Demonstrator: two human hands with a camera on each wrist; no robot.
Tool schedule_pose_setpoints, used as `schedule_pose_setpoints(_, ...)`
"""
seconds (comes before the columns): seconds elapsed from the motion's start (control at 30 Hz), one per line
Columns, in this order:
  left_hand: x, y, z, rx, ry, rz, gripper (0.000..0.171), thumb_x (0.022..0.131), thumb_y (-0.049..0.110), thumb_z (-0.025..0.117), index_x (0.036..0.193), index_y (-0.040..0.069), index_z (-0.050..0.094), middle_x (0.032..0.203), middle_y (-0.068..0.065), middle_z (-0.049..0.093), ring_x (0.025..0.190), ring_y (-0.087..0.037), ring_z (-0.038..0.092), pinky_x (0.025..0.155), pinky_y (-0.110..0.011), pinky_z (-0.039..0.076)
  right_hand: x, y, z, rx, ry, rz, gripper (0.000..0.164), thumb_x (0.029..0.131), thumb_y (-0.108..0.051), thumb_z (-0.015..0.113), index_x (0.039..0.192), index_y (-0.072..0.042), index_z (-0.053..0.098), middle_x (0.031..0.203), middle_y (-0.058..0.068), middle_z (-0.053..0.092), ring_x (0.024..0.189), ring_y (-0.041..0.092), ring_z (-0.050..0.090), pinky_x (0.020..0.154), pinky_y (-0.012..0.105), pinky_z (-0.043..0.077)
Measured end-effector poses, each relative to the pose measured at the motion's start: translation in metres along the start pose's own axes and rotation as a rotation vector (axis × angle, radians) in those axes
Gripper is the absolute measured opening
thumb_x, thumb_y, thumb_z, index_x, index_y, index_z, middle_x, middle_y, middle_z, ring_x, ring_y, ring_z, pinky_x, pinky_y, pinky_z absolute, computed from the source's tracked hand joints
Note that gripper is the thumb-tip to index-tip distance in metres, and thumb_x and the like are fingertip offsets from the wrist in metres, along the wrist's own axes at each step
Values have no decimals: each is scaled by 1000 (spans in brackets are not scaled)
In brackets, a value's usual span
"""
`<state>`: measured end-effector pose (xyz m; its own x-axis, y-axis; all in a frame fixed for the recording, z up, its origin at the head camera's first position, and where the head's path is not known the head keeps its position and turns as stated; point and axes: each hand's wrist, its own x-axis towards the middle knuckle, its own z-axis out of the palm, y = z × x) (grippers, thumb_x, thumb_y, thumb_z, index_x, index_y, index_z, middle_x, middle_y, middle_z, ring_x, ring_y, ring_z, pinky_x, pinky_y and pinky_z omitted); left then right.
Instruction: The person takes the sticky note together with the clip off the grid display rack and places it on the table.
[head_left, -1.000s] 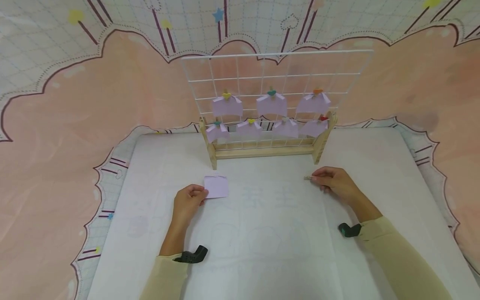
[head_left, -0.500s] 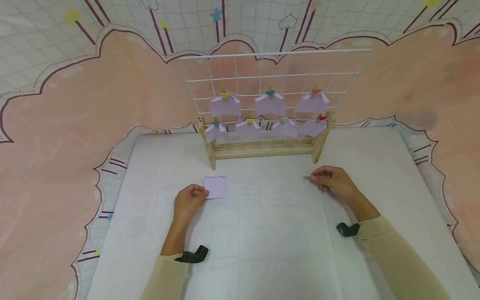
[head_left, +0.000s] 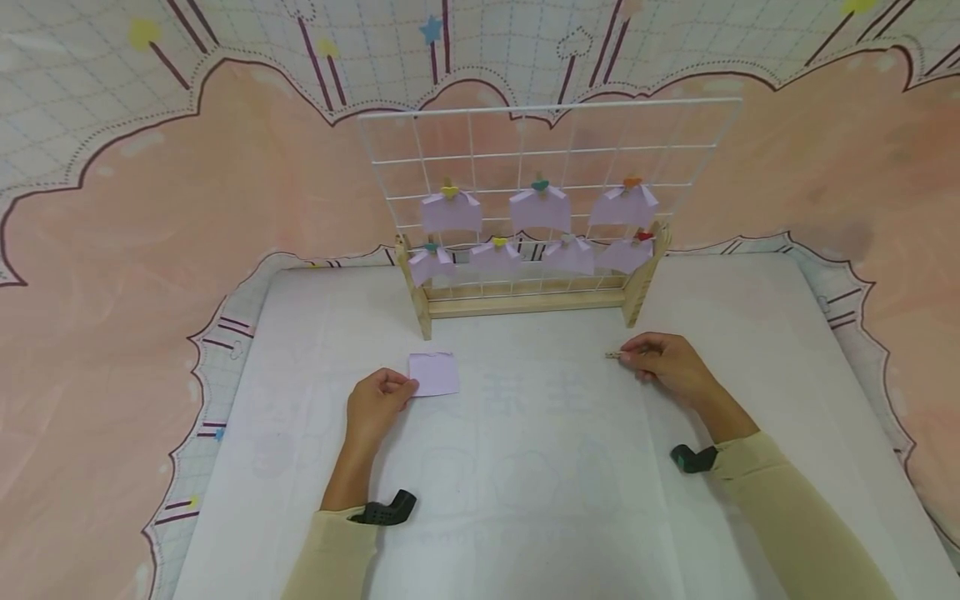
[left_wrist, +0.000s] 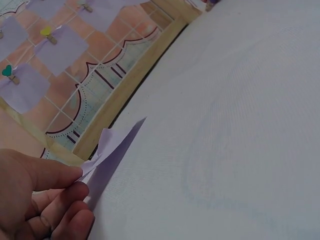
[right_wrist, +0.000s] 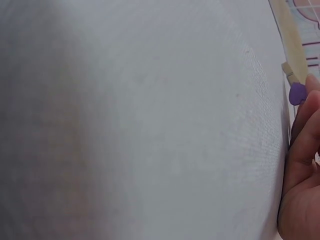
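Observation:
My left hand (head_left: 378, 406) pinches a square purple paper note (head_left: 435, 374) by its left edge, between thumb and fingers. In the left wrist view the note (left_wrist: 112, 155) shows nearly edge-on, with a creased corner by the thumb. Over to the right, my right hand (head_left: 670, 364) pinches a small wooden clothespin (head_left: 612, 355). A purple heart (right_wrist: 297, 94) decorates that clothespin in the right wrist view. Both hands are in front of a white wire grid rack (head_left: 551, 152) on a wooden stand (head_left: 528, 307).
Several purple notes (head_left: 542, 208) hang on the grid in two rows, held by clothespins with coloured hearts, such as a teal one (head_left: 540, 185). The rack stands at the back of a white-covered table (head_left: 540, 483). A patterned pink backdrop (head_left: 135, 333) surrounds it.
Both hands keep nearly the same places. The purple note has turned very slightly in the left hand's pinch, and the right hand with its clothespin has shifted a touch left.

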<state>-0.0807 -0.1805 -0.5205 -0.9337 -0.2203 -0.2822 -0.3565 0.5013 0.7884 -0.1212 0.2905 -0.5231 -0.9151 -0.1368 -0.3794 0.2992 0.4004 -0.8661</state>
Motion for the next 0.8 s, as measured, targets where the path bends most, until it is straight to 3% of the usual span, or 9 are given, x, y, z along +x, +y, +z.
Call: schedule_pose_setpoints(0.8,0,0,-1,-3,0,10,26,92,31,76,88,7,68,66,2,67,63,-15,57,62,-26,43,-1,-1,1,24,-2,-2,40,96,-23,74,123,4,66,86,2,66,69,10,57,62,22,50)
